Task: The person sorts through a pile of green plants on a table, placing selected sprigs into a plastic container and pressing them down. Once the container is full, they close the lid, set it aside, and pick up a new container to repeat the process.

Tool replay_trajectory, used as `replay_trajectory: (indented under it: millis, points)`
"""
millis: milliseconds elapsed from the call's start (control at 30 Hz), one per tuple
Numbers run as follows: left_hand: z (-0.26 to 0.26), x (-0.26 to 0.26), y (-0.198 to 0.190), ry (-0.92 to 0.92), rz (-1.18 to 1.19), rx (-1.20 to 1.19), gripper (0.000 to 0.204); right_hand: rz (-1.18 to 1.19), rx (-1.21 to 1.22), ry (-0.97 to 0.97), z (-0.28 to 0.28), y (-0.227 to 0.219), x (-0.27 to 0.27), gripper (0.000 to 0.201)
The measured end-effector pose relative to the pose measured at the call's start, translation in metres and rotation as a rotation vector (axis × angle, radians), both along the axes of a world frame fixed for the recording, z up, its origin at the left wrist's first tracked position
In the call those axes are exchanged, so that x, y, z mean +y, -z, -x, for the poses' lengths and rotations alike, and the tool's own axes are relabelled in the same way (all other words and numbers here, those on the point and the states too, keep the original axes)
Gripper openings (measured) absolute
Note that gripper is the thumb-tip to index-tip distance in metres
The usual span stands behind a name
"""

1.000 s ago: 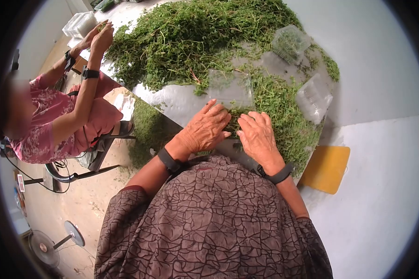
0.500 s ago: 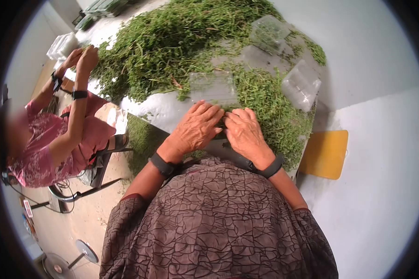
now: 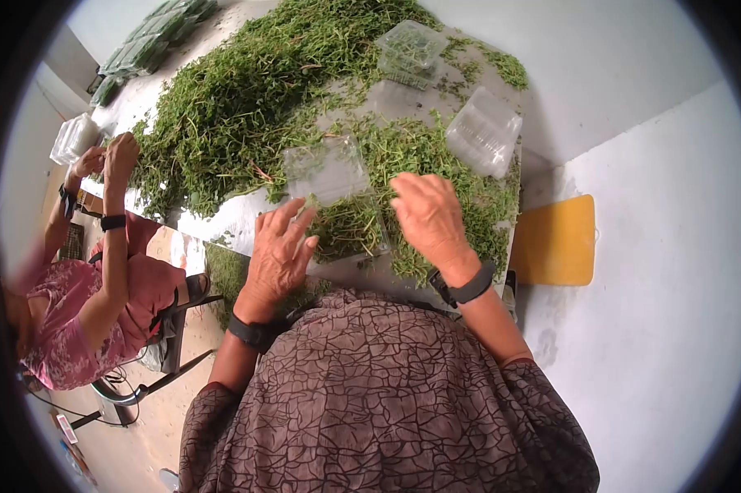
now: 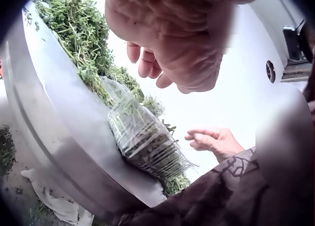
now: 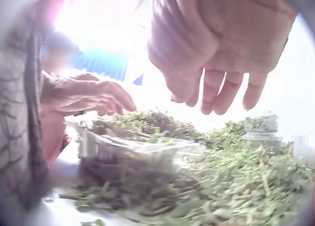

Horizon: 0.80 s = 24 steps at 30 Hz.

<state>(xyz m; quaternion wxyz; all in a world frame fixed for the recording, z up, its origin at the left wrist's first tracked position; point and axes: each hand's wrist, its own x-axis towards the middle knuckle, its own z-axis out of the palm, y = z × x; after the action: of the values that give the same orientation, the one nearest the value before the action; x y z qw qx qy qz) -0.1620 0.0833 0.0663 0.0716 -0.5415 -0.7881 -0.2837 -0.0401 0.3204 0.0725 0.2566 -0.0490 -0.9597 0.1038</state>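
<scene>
In the head view a clear plastic box point(image 3: 347, 228) full of green stems stands at the table's near edge, its transparent lid point(image 3: 328, 170) folded back behind it. The left hand point(image 3: 278, 251) is at the box's left side, fingers spread and relaxed. Over the loose greens on the box's right hovers the right hand point(image 3: 430, 215), its fingers loosely bent and holding nothing. The left wrist view shows the filled box point(image 4: 145, 137) below the left hand point(image 4: 167, 39). In the right wrist view the right hand point(image 5: 224, 53) hangs above the greens, beside the box point(image 5: 133, 162).
A large heap of greens point(image 3: 223, 115) covers the table's middle. Another filled box point(image 3: 411, 51) and a clear tray point(image 3: 485, 131) lie at the right. Packed boxes point(image 3: 153, 41) stand at the far left. Another person point(image 3: 91, 304) sits left; a yellow board point(image 3: 555, 241) is at right.
Both hands have come away from the box and moved apart, uncovering the greens in it. The head view has shifted, so the table appears further left and lower.
</scene>
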Motion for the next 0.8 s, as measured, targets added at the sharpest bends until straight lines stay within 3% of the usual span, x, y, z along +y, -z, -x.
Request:
replay_trajectory:
  millis: [133, 200, 333, 467, 667, 733, 800]
  points:
    - [0.003, -0.010, 0.022, -0.154, -0.144, -0.274, 0.032, 0.019, -0.141, 0.346, -0.008, 0.008, 0.040, 0.025]
    - [0.001, -0.011, 0.026, -0.229, -0.254, -0.524, 0.030, 0.028, -0.184, 0.381, -0.008, 0.018, 0.051, 0.027]
    - [-0.001, -0.011, 0.028, -0.278, -0.246, -0.593, 0.028, 0.092, -0.327, 0.464, -0.008, 0.032, 0.059, 0.026]
    - [-0.004, -0.019, 0.035, -0.313, -0.227, -0.594, 0.029, 0.090, -0.214, 0.425, -0.003, 0.033, 0.059, 0.014]
    - [-0.005, -0.016, 0.038, -0.281, -0.170, -0.745, 0.035, 0.555, -0.024, 0.449, -0.017, -0.021, 0.061, 0.015]
    - [-0.005, -0.017, 0.040, -0.279, -0.176, -0.760, 0.036, 0.693, 0.016, 0.381, -0.017, -0.027, 0.058, 0.013]
    - [-0.005, -0.016, 0.039, -0.271, -0.182, -0.835, 0.037, 1.009, 0.038, 0.268, -0.017, -0.043, 0.052, 0.013]
